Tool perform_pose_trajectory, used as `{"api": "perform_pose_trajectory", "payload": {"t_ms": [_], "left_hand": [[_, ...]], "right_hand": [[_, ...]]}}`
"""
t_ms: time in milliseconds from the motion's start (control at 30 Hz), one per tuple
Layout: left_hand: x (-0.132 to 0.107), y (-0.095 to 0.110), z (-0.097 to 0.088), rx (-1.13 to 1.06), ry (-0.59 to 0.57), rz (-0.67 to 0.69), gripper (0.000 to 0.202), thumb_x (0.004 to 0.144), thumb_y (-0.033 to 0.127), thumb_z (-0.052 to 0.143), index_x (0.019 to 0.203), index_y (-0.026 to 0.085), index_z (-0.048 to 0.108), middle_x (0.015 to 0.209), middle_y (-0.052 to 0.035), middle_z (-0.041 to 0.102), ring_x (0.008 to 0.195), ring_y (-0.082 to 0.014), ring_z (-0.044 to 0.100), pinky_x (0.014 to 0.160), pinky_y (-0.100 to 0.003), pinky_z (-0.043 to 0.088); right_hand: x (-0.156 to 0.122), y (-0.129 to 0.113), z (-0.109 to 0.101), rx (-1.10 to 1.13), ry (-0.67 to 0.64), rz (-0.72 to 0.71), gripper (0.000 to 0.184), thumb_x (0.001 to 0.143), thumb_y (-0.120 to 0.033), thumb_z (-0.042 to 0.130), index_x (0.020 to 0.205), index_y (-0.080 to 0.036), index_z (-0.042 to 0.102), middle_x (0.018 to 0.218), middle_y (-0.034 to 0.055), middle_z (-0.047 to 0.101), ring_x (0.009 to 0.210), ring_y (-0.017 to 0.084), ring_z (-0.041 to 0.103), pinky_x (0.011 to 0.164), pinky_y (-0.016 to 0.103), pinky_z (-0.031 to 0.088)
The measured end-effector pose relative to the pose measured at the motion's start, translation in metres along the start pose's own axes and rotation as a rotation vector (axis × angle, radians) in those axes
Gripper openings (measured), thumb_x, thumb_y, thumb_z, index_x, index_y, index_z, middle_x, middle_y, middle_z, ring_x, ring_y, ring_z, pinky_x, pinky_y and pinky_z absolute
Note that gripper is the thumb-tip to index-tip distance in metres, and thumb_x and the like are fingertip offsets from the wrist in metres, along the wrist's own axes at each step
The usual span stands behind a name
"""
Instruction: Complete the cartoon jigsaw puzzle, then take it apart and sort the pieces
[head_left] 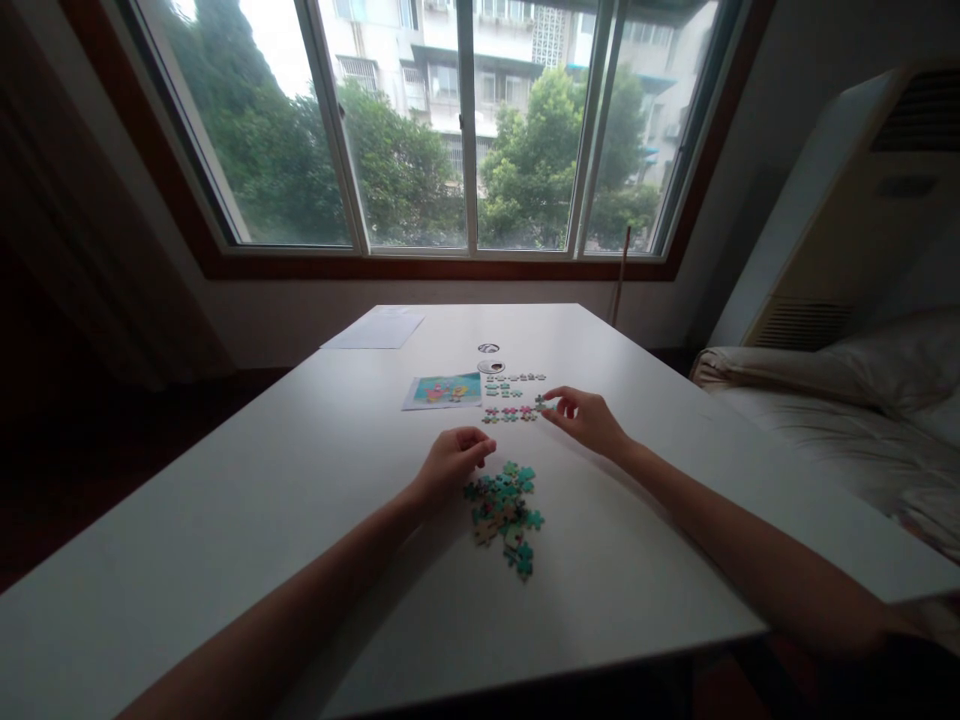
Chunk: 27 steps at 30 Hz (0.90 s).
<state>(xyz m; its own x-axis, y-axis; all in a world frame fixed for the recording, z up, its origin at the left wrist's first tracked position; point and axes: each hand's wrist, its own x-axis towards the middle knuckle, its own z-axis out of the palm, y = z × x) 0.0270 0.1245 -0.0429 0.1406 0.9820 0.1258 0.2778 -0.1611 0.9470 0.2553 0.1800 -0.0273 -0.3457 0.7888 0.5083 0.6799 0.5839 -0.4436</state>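
"Position of loose puzzle pieces, head view?"

"On the white table, in an untidy heap between the two forearms. Mostly green and teal, some tan; several overlap. A few trail off toward the near edge."

"Left hand?"

"Beside the heap, at its far left side. Fingers curled inward, thumb close to the forefinger. Cannot tell whether a piece sits between them."

"Right hand?"

"Farther out, at the right end of the laid-out pieces. Thumb and forefinger a little apart, their tips at a small dark green piece. Gripped or merely touched: cannot tell at this size."

"Arrangement of that set?"

"Short horizontal rows. Two rows lie close together on the near side, some pieces pink; others lie beyond, with a small gap between the groups."

"Neighbouring items?"

"Left of the rows, a picture card, blue-green ground with yellow and pink figures, flat on the table. Beyond the rows, two flat round items, one behind the other; markings too small to read. Pale papers at the far left corner."

"Surroundings?"

"Window past the far edge, trees outside. Tall vented unit at right."
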Motion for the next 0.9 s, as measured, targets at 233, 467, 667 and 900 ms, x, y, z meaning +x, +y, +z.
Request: {"api": "perform_pose_trajectory", "payload": {"t_ms": [233, 467, 667, 900], "left_hand": [[0.001, -0.004, -0.003, 0.020, -0.006, 0.010, 0.024, 0.066, 0.037, 0.057, 0.063, 0.013, 0.057, 0.047, 0.0038, 0.049, 0.043, -0.0075, 0.042, 0.042, -0.018, 0.030], [0.000, -0.003, -0.004, 0.000, -0.011, 0.001, 0.024, 0.067, 0.036, 0.057, 0.063, 0.013, 0.056, 0.047, 0.0040, 0.048, 0.042, -0.0068, 0.041, 0.041, -0.018, 0.028], [0.000, -0.003, -0.005, 0.005, -0.014, 0.013, 0.023, 0.068, 0.036, 0.056, 0.063, 0.013, 0.056, 0.048, 0.0039, 0.049, 0.042, -0.0070, 0.041, 0.041, -0.018, 0.029], [0.000, -0.004, -0.007, 0.018, -0.020, 0.012, 0.023, 0.068, 0.035, 0.056, 0.063, 0.013, 0.057, 0.048, 0.0040, 0.048, 0.042, -0.0065, 0.040, 0.041, -0.017, 0.029]], "right_hand": [[0.032, 0.050, 0.009, -0.114, -0.095, 0.199, 0.028, 0.073, -0.039, 0.055, 0.092, -0.019, 0.063, 0.072, 0.0008, 0.064, 0.061, 0.012, 0.056, 0.060, 0.022, 0.039], [0.061, 0.098, 0.019, -0.185, -0.083, 0.337, 0.029, 0.073, -0.035, 0.054, 0.093, -0.016, 0.065, 0.080, 0.0059, 0.064, 0.068, 0.014, 0.057, 0.061, 0.023, 0.038], [0.079, 0.115, 0.032, -0.187, -0.113, 0.362, 0.033, 0.071, -0.036, 0.058, 0.097, -0.017, 0.064, 0.085, 0.0062, 0.064, 0.072, 0.015, 0.056, 0.064, 0.023, 0.038], [0.091, 0.120, 0.044, -0.190, -0.124, 0.392, 0.027, 0.072, -0.032, 0.056, 0.095, -0.021, 0.066, 0.087, 0.0038, 0.064, 0.074, 0.013, 0.056, 0.066, 0.022, 0.039]]}}
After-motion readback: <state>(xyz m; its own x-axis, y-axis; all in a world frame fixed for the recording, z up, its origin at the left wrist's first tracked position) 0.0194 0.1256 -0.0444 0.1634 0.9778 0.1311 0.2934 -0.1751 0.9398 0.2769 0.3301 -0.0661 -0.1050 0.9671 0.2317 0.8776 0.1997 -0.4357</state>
